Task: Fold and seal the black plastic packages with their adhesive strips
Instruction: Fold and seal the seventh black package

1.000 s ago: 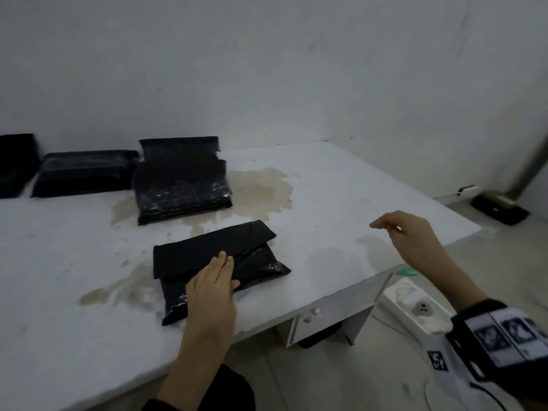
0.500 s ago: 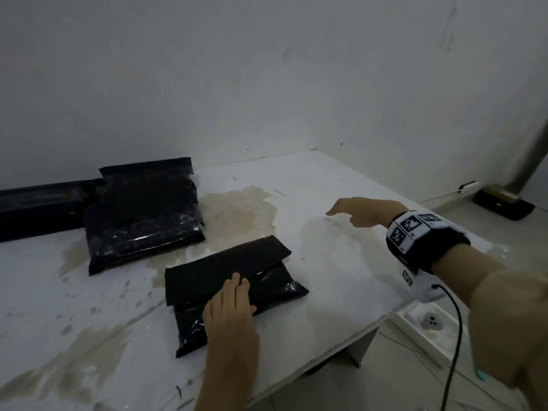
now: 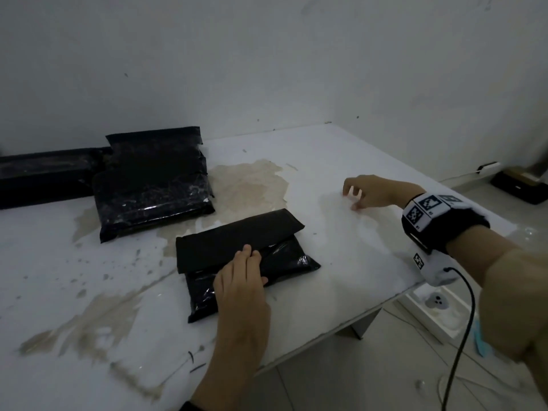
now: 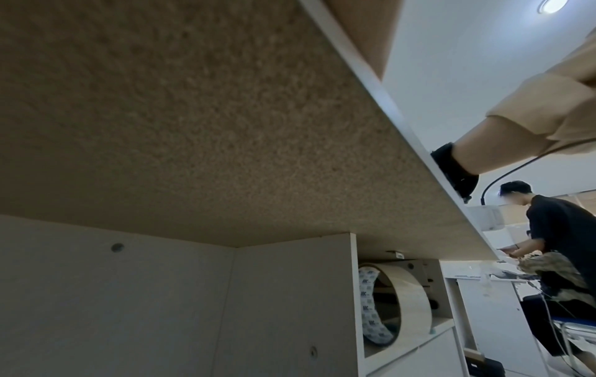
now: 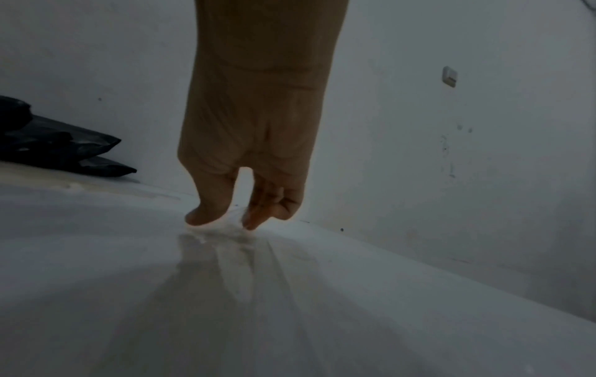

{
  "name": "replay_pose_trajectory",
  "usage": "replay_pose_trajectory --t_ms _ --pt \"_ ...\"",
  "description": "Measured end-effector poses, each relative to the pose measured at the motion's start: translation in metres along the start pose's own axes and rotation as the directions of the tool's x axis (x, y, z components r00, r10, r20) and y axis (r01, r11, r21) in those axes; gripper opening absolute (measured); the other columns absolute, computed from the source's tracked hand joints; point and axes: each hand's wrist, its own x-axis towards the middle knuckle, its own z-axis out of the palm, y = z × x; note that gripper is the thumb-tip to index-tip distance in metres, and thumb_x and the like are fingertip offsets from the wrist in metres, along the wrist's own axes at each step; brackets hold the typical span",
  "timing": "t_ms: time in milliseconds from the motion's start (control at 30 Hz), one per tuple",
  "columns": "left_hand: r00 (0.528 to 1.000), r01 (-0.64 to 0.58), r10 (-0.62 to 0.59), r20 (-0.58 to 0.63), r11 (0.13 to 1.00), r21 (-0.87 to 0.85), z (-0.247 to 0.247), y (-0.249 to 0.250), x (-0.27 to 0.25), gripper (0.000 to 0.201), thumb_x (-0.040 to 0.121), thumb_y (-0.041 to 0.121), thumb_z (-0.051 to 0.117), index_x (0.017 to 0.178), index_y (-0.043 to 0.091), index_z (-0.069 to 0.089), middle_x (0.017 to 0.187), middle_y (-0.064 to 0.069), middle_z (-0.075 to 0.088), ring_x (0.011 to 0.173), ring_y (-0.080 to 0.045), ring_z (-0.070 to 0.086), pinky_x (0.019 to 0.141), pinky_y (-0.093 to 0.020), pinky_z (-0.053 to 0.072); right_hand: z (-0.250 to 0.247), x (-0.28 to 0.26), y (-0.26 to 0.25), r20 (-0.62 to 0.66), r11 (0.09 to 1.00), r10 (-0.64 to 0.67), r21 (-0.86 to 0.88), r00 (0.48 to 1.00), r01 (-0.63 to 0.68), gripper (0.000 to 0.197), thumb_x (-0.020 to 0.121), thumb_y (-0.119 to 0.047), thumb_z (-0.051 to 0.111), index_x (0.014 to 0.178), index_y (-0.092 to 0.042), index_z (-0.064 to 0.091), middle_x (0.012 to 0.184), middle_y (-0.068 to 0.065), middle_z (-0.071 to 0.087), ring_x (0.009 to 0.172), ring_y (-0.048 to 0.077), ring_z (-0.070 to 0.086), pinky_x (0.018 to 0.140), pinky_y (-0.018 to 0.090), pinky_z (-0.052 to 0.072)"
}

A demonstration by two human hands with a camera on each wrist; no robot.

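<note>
A black plastic package (image 3: 267, 259) lies near the front of the white table (image 3: 355, 262), its matte flap (image 3: 237, 238) folded over the glossy body. My left hand (image 3: 240, 280) lies flat on the package, its straight fingers reaching the flap's edge. My right hand (image 3: 358, 194) is apart from it, to the right. Its bent fingertips (image 5: 200, 216) touch the bare tabletop and grip nothing I can make out. A pale smear (image 5: 222, 230) shows under them. The left wrist view shows only the table's underside (image 4: 193, 114).
Two stacked black packages (image 3: 151, 185) sit behind, also seen at the far left as stacked packages (image 5: 58, 150); another package (image 3: 44, 173) lies along the wall. The table edge (image 3: 385, 304) runs front right. On the floor are a power strip (image 3: 436, 301) and a black box (image 3: 522, 185). A person (image 4: 554, 244) sits nearby.
My right hand has come from beyond the table's edge in over the tabletop and lowered its fingertips onto it. My left hand has stayed flat on the package.
</note>
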Motion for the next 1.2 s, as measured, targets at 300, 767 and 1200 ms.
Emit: replay_pose_trajectory --t_ms 300,767,1200 --pt "1.000 -0.012 0.012 -0.024 1.000 0.009 0.001 -0.002 -0.001 0.030 0.065 -0.012 0.060 0.093 -0.005 0.067 0.095 -0.019 0.069 0.083 -0.037 0.068 0.072 -0.050 0.051 -0.001 0.000 -0.007 -0.063 0.942 0.255 0.240 0.965 -0.233 0.017 0.091 -0.009 0.054 0.106 -0.001 0.056 0.075 0.008 0.052 0.062 0.017 0.045 0.051 0.023 0.031" --pt "0.999 -0.001 0.000 0.054 1.000 0.017 -0.001 0.000 0.001 0.035 0.060 -0.004 0.056 0.093 -0.002 0.069 0.096 -0.016 0.070 0.083 -0.034 0.068 0.070 -0.047 0.053 0.001 0.006 -0.006 -0.192 0.886 0.266 0.435 0.945 -0.162 0.024 0.077 0.010 0.059 0.099 0.001 0.066 0.074 0.013 0.063 0.066 0.017 0.056 0.060 0.017 0.042" --pt "0.982 -0.012 -0.006 0.187 0.995 0.098 -0.017 0.003 0.001 0.054 0.050 0.001 0.087 0.101 0.002 0.069 0.096 -0.011 0.070 0.081 -0.025 0.069 0.072 -0.037 0.055 -0.011 -0.052 -0.028 -0.535 0.890 0.068 0.415 0.842 0.191 0.037 0.074 0.019 0.048 0.096 -0.002 0.070 0.063 0.001 0.058 0.057 0.000 0.054 0.057 0.007 0.040"
